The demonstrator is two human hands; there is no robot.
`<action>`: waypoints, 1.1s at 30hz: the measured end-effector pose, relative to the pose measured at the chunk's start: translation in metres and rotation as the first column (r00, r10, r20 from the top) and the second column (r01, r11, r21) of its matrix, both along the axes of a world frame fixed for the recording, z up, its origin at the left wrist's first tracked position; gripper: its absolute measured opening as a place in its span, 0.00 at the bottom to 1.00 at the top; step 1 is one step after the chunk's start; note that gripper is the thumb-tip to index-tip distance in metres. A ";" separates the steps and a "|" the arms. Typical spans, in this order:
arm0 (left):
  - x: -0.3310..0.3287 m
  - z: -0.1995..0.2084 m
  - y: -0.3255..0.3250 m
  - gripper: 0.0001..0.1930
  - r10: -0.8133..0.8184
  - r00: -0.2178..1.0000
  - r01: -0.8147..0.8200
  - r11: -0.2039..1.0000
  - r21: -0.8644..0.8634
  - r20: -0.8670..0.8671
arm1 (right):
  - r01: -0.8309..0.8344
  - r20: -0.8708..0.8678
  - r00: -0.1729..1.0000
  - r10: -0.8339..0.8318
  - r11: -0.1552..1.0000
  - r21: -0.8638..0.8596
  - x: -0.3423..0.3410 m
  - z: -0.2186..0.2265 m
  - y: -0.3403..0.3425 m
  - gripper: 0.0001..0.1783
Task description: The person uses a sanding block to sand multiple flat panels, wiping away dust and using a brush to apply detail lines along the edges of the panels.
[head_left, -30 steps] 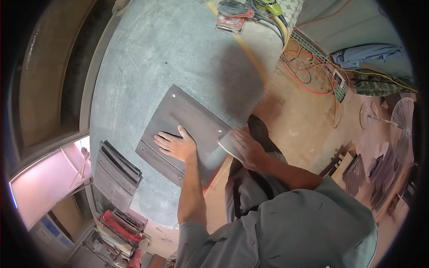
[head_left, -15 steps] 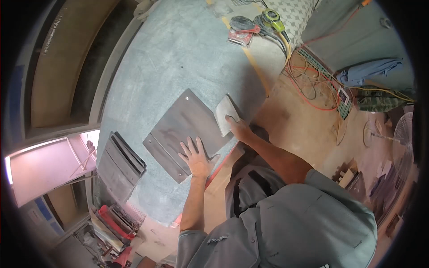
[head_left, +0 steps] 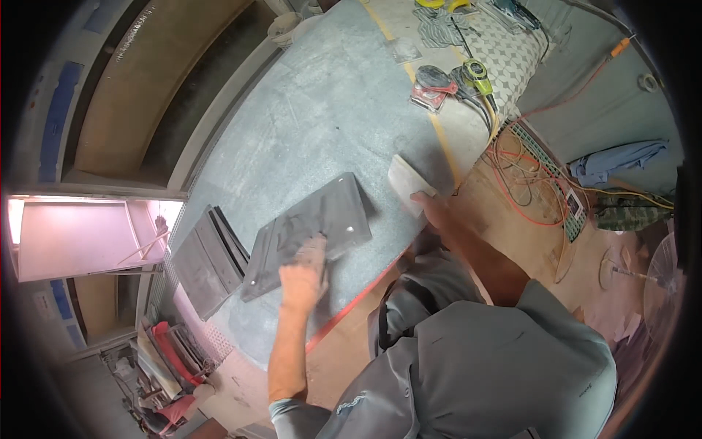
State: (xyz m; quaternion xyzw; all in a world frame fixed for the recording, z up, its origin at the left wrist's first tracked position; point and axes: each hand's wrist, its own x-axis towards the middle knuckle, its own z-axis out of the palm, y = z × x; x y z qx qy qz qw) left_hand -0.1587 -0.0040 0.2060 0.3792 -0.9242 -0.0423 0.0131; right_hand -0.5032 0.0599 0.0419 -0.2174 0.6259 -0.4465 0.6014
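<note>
1. At the far left, beyond the table's edge, a pink-lit opening [head_left: 80, 238] and a curved brown panel [head_left: 157, 80] frame the scene; red-handled tools [head_left: 172, 351] lie low by the near-left corner.
2. A stack of dark panels [head_left: 205, 260] rests on the grey table [head_left: 314, 110], just left of the panel being worked and apart from it.
3. The dark metal panel [head_left: 311, 230] lies flat near the table's near edge, tilted, its right corner pointing far and right. Its surface looks dull and scuffed; by that look some sanding is done, though how much remains cannot be told.
4. The left hand [head_left: 303, 274] presses on the panel's near edge, fingers spread flat and gripping nothing, apparently steadying it.
5. The right hand [head_left: 431, 208] holds a pale sanding sheet [head_left: 408, 181] pinched between its fingers, off the panel's right corner and over the bare table.
6. Room to move: wide bare table lies far of the panel; on the near side the red-trimmed table edge [head_left: 358, 304] runs close under the left wrist, leaving little margin there.
7. Farther right, a red sander [head_left: 433, 86] and a yellow-green power tool [head_left: 479, 73] sit at the table's far-right edge, well apart from the hands.
8. Orange cables [head_left: 526, 183] coil on the floor at right, beside a blue cloth [head_left: 621, 157].
</note>
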 end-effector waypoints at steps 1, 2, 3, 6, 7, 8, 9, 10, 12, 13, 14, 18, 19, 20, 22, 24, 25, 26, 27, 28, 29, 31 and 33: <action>-0.006 0.024 -0.017 0.24 0.014 0.998 -0.014 1.000 -0.001 -0.060 | -0.117 -0.331 0.938 0.101 0.993 -0.028 -0.006 0.018 -0.006 0.32; -0.009 0.038 -0.034 0.20 0.029 0.998 -0.029 1.000 -0.003 -0.054 | -0.198 -0.556 0.822 0.121 0.977 -0.080 -0.008 0.036 -0.013 0.31; -0.017 0.047 -0.050 0.17 0.042 0.998 -0.042 0.999 -0.008 -0.047 | -0.289 -0.627 0.777 0.061 0.919 -0.268 -0.010 0.048 -0.024 0.33; -0.032 0.049 -0.090 0.16 0.065 0.996 -0.069 0.995 -0.071 -0.056 | -0.402 -0.626 0.765 -0.152 0.646 -0.649 0.012 0.107 -0.071 0.42; -0.034 0.049 -0.103 0.18 0.096 0.989 -0.106 0.991 -0.086 -0.115 | -0.351 -0.533 0.827 -0.179 0.578 -0.737 0.023 0.129 -0.084 0.43; -0.037 0.048 -0.117 0.20 0.136 0.988 -0.143 0.984 -0.108 -0.077 | -0.319 -0.461 0.864 -0.202 0.489 -0.812 0.032 0.145 -0.097 0.45; -0.042 0.049 -0.130 0.23 0.176 0.984 -0.179 0.975 -0.134 -0.035 | -0.249 -0.389 0.899 -0.201 0.496 -0.832 0.043 0.150 -0.105 0.45; -0.045 0.049 -0.138 0.27 0.183 0.983 -0.186 0.972 -0.143 -0.032 | -0.179 -0.313 0.929 -0.198 0.499 -0.848 0.055 0.158 -0.112 0.44; -0.053 0.047 -0.151 0.28 0.190 0.982 -0.188 0.969 -0.158 -0.004 | -0.096 -0.252 0.949 -0.189 0.589 -0.802 0.076 0.117 -0.124 0.44; -0.056 0.047 -0.156 0.29 0.192 0.981 -0.187 0.969 -0.160 0.018 | -0.096 -0.286 0.938 -0.194 0.649 -0.754 0.089 0.075 -0.129 0.44; -0.059 0.049 -0.158 0.29 0.224 0.973 -0.216 0.968 -0.131 0.051 | -0.036 -0.212 0.973 -0.093 0.843 -0.537 0.095 0.031 -0.123 0.44; -0.060 0.050 -0.159 0.29 0.228 0.972 -0.221 0.969 -0.114 0.052 | -0.115 -0.222 0.973 0.059 0.962 -0.247 0.097 -0.032 -0.133 0.40; -0.058 0.051 -0.157 0.28 0.250 0.966 -0.244 0.965 -0.094 0.058 | -0.076 -0.171 0.985 0.018 0.938 -0.337 0.094 -0.019 -0.133 0.43; -0.056 0.050 -0.158 0.28 0.220 0.975 -0.214 0.969 -0.122 0.040 | -0.072 -0.203 0.978 -0.038 0.858 -0.509 0.093 -0.025 -0.130 0.42; -0.062 0.049 -0.164 0.28 0.218 0.976 -0.213 0.970 -0.114 0.027 | -0.339 -0.360 0.909 0.209 0.874 -0.348 0.076 -0.038 -0.134 0.41; -0.067 0.052 -0.171 0.28 0.202 0.979 -0.200 0.973 -0.118 0.008 | -0.204 -0.262 0.960 0.101 0.892 -0.403 0.089 -0.038 -0.133 0.44; -0.067 0.052 -0.173 0.29 0.198 0.980 -0.197 0.973 -0.120 -0.006 | -0.137 -0.219 0.975 0.044 0.890 -0.435 0.090 -0.027 -0.139 0.46; -0.060 0.046 -0.168 0.30 0.209 0.978 -0.209 0.972 -0.104 -0.015 | -0.148 -0.241 0.970 -0.018 0.742 -0.653 0.092 0.025 -0.146 0.50; -0.057 0.045 -0.167 0.28 0.211 0.977 -0.207 0.971 -0.121 0.026 | -0.186 -0.265 0.964 0.006 0.728 -0.660 0.091 0.080 -0.148 0.51; -0.057 0.044 -0.167 0.29 0.225 0.974 -0.224 0.971 -0.085 0.001 | -0.185 -0.242 0.970 0.017 0.699 -0.691 0.084 0.125 -0.157 0.51; -0.057 0.048 -0.169 0.30 0.239 0.971 -0.240 0.969 -0.062 -0.022 | -0.228 -0.317 0.946 -0.063 0.567 -0.792 0.083 0.137 -0.166 0.51; -0.060 0.052 -0.170 0.30 0.212 0.977 -0.215 0.972 -0.095 -0.034 | -0.268 -0.345 0.937 -0.046 0.538 -0.799 0.075 0.133 -0.166 0.50; -0.063 0.050 -0.172 0.29 0.213 0.976 -0.215 0.973 -0.088 -0.038 | -0.166 -0.206 0.978 -0.013 0.545 -0.822 0.075 0.085 -0.159 0.46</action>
